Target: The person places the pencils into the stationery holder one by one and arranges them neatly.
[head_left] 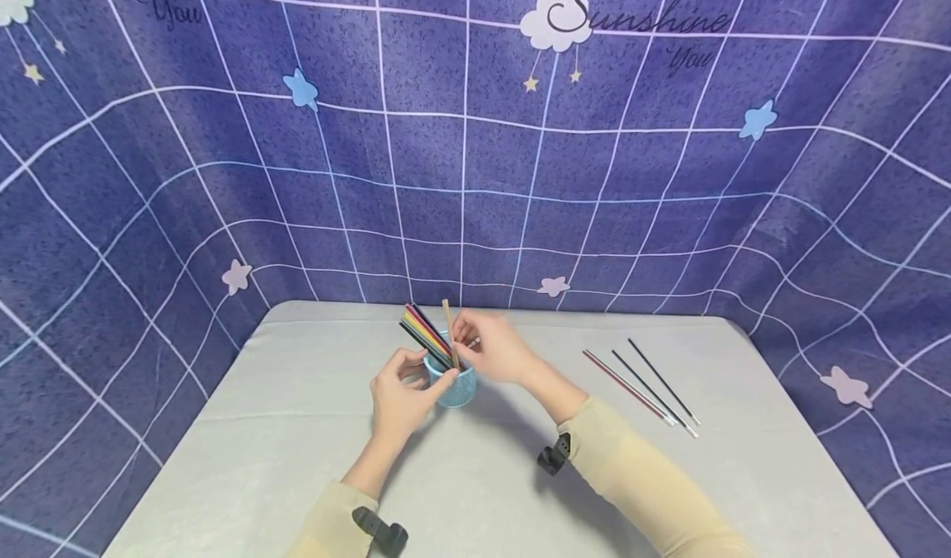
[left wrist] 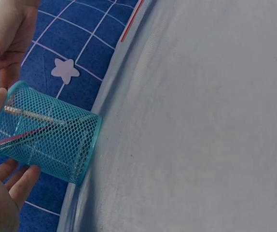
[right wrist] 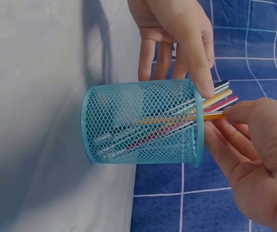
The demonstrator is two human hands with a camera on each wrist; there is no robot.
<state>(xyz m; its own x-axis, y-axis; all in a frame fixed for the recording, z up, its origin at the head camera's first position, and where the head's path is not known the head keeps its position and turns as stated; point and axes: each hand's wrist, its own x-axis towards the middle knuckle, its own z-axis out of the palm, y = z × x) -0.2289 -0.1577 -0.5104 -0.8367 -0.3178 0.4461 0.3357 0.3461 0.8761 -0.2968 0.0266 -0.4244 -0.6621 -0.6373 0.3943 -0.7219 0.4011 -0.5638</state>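
A light-blue mesh pencil cup (head_left: 455, 389) stands upright on the table. My left hand (head_left: 399, 393) grips it from the left near the rim, thumb on the near side and fingers around the far side. Inside, a bundle of coloured pencils (head_left: 418, 327) leans left, with black, yellow and red among them. My right hand (head_left: 499, 347) pinches a tan pencil (head_left: 446, 310) that stands nearly upright in the cup. In the right wrist view, the tan pencil (right wrist: 213, 116) passes over the rim between thumb and fingers, its lower part visible through the mesh.
Several thin pencils lie slantwise on the table to the right, among them a red one (head_left: 627, 386) and dark ones (head_left: 669, 383). The pale cloth-covered table (head_left: 297, 459) ends at a blue gridded curtain (head_left: 461, 153) behind and at both sides.
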